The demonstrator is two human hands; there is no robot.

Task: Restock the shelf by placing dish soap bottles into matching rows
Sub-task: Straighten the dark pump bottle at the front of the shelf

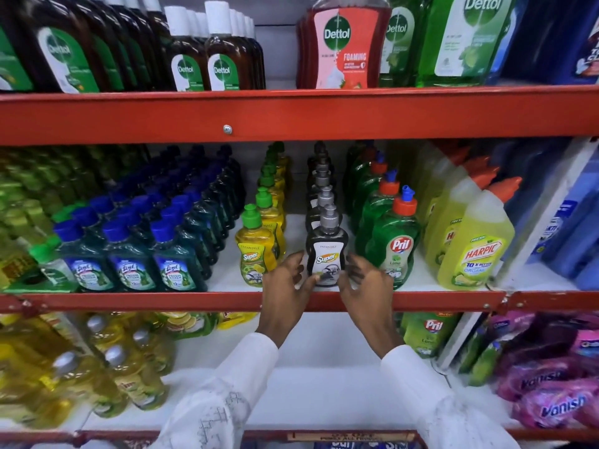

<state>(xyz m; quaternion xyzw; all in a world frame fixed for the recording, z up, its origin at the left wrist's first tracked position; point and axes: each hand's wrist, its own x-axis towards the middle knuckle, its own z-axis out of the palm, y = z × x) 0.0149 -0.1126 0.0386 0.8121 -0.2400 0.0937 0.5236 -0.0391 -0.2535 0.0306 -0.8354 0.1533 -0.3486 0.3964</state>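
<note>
A black Super dish soap bottle with a grey cap stands upright at the front of the middle shelf, heading a row of matching black bottles that runs to the back. My left hand touches its left side with thumb and fingers. On the other side, my right hand is spread open by the bottle's right edge, fingers apart, at most brushing it. To the left runs a row of yellow Super bottles with green caps. Green Pril bottles stand to the right.
Dark blue-capped Lizol bottles fill the shelf's left part, yellow Harpic bottles its right. Dettol bottles stand on the upper shelf. Below are yellow bottles, another Pril bottle and pink Vanish packs.
</note>
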